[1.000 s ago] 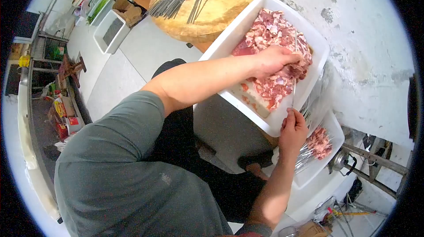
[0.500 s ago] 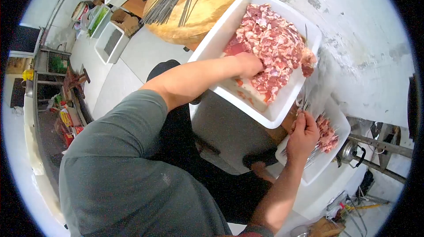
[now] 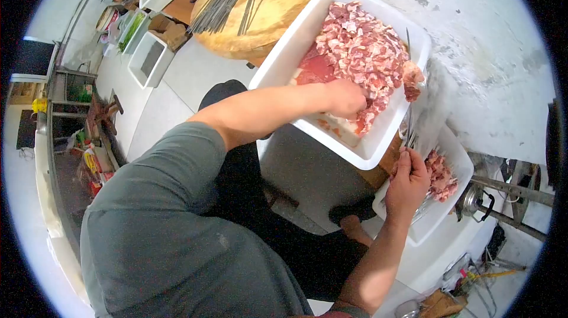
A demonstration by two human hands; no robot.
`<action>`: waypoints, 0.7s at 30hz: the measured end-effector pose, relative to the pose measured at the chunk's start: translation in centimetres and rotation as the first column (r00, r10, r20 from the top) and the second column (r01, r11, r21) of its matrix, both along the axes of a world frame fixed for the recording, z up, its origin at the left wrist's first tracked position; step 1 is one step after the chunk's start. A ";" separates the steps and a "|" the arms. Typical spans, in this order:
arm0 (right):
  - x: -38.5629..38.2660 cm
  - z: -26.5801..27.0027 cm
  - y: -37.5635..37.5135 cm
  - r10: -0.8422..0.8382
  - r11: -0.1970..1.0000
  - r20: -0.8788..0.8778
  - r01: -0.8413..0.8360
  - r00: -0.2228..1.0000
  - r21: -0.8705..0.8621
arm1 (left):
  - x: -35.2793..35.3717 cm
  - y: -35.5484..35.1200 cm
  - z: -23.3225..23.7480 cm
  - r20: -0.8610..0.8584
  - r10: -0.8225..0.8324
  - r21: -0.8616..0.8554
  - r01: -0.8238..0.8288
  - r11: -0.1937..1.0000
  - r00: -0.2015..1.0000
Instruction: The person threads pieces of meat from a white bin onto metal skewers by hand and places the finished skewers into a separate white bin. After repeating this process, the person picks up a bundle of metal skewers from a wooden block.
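1. White and deep-sided, a large tub [image 3: 278,60] is heaped with cut raw meat [image 3: 361,39], the high walls apparently serving to contain the loose pieces.
2. The left hand [image 3: 346,99] is lowered into the near side of the heap, bent at the wrist. Its fingertips are hidden, so whether they are spread, pressed together or pinching a piece cannot be told.
3. A thin skewer [image 3: 407,42] is pinched between the thumb and curled fingers of the right hand [image 3: 408,182], just outside the tub. It is gripped low, seemingly so that the upper length and the point are left free.
4. Meat [image 3: 412,75] is threaded partway along this skewer, beside the tub's rim, with the bare tip rising above it.
5. Loaded skewers [image 3: 441,179] are gathered in a smaller white tray [image 3: 419,232] beside the right hand, probably placed there for a short reach.
6. Bare skewers [image 3: 222,7] are laid loosely together on a round wooden board [image 3: 290,10], beyond the tub, where they can be picked up singly.
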State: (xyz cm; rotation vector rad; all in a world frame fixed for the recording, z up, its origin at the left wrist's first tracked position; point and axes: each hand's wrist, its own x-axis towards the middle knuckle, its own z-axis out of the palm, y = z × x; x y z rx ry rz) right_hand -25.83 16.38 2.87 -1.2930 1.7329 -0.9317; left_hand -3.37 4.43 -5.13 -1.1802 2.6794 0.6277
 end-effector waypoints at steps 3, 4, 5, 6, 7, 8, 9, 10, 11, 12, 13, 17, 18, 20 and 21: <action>0.2 -0.6 -0.2 0.030 0.999 -0.027 -0.031 0.999 -0.030 | -0.4 0.4 -1.0 0.077 -0.040 -0.011 0.041 0.999 0.996; 0.3 -0.8 -0.3 0.040 0.998 -0.038 -0.041 0.998 -0.045 | -0.4 0.4 -2.0 0.057 -0.026 -0.063 0.029 0.998 0.998; 0.4 -0.7 -0.3 0.035 0.999 -0.021 -0.036 0.999 -0.025 | -0.3 0.3 -2.9 0.037 -0.029 -0.072 0.031 0.997 0.999; 0.5 -0.7 -0.3 0.029 1.000 -0.003 -0.029 1.000 -0.006 | -0.3 0.4 -3.0 0.017 -0.034 -0.082 0.035 0.996 0.999; 0.6 -0.6 -0.3 0.021 1.000 0.013 -0.022 1.000 0.016 | -0.3 0.5 -3.1 -0.004 -0.040 -0.090 0.039 0.995 0.999; 0.6 -0.5 -0.3 0.020 0.999 0.019 -0.021 1.000 0.031 | -0.3 0.5 -3.2 -0.023 -0.049 -0.096 0.047 0.994 0.999; 0.6 -0.4 -0.3 0.017 0.999 0.025 -0.019 1.000 0.046 | -0.2 0.5 -3.0 -0.042 -0.060 -0.103 0.056 0.993 0.997; 0.6 -0.3 -0.3 0.013 0.998 0.032 -0.015 0.999 0.060 | -0.2 0.5 -2.8 -0.060 -0.072 -0.111 0.065 0.992 0.996; 0.5 -0.4 -0.3 0.017 0.999 0.014 -0.017 1.000 0.043 | -0.1 0.3 -2.6 -0.128 0.000 -0.018 -0.003 1.000 0.992; 0.3 -0.5 -0.3 0.018 1.000 -0.005 -0.018 1.000 0.025 | 0.0 -0.1 -1.4 -0.187 0.077 0.079 -0.063 0.995 0.979; 0.1 -0.6 -0.3 0.020 1.000 -0.023 -0.020 1.000 0.007 | 0.1 -0.4 -0.7 -0.238 0.158 0.178 -0.117 0.977 0.958; -1.0 -1.3 -0.4 0.009 0.998 -0.126 -0.001 0.992 0.063 | 1.2 -1.8 2.0 -0.390 0.754 0.606 -0.469 0.642 0.528; -1.0 -1.1 -0.2 0.003 0.996 -0.112 0.007 0.994 0.090 | 1.5 -1.9 2.6 -0.467 0.818 0.725 -0.385 0.572 0.336; -1.0 -1.3 0.0 0.004 0.995 -0.135 0.009 0.991 0.097 | 2.6 -2.5 3.3 -0.512 0.851 0.808 -0.269 0.524 0.120; -1.2 -1.8 0.3 0.017 0.995 -0.110 -0.006 0.994 0.096 | 3.1 -2.7 3.3 -0.511 0.860 0.842 -0.196 0.502 0.008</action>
